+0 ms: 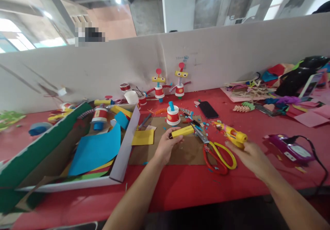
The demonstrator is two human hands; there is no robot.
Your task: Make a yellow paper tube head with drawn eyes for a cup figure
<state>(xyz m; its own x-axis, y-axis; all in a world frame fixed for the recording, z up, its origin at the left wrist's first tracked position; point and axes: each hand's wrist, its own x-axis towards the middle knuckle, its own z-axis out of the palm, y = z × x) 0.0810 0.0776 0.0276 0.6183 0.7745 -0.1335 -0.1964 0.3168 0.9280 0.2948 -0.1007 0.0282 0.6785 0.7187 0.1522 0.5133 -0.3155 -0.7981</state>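
My left hand is closed on a yellow paper roll, holding it over a brown cardboard sheet. My right hand reaches to a yellow glue gun lying on the red table; the fingers touch its handle, and whether they grip it is unclear. Red-and-yellow scissors lie between the two hands. Just behind stands a white-and-red paper cup figure with a blue spring on top and coiled arms.
An open cardboard box at left holds blue, yellow and green paper. Two finished cup robots stand against the white partition. A black phone, a purple device with a cable and paper scraps lie at right.
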